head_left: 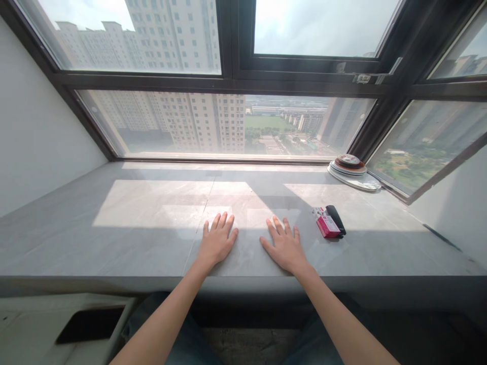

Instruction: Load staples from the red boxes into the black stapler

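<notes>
My left hand (216,241) lies flat, palm down, on the grey stone windowsill (114,243), fingers stretched out and close together. My right hand (284,244) rests flat beside it in the same way, a short gap between the two. Neither hand holds anything. A small red and white box (326,223) lies just right of my right hand, with a black oblong object (336,218) touching its far side. My right hand does not touch them.
A stack of round plates (353,171) sits in the back right corner of the sill, by the dark-framed window (232,81). White walls close in both ends. Below the sill at the left is a pale piece of furniture (57,329).
</notes>
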`<state>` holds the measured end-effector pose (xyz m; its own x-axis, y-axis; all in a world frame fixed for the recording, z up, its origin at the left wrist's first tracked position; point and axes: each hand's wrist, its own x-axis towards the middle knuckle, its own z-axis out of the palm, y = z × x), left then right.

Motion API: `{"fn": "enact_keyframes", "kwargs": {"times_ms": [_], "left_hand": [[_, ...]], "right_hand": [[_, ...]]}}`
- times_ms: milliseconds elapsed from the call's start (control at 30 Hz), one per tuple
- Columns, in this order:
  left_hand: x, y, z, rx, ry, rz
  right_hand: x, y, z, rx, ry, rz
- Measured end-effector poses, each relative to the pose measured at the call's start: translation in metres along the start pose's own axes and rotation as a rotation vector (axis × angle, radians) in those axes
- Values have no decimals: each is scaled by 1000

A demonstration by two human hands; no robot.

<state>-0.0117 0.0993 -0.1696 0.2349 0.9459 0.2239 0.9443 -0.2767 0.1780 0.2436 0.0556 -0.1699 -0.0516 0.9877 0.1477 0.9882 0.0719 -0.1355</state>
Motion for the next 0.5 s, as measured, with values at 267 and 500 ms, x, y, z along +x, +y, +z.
{"fn": "enact_keyframes", "kwargs": {"times_ms": [267,500], "left_hand": [[2,-1,1,-15,0,-6],[5,0,2,-15,1,-17]], "right_hand": [[1,-1,-1,-12,-8,5],[2,-1,0,-10,2,1]]}}
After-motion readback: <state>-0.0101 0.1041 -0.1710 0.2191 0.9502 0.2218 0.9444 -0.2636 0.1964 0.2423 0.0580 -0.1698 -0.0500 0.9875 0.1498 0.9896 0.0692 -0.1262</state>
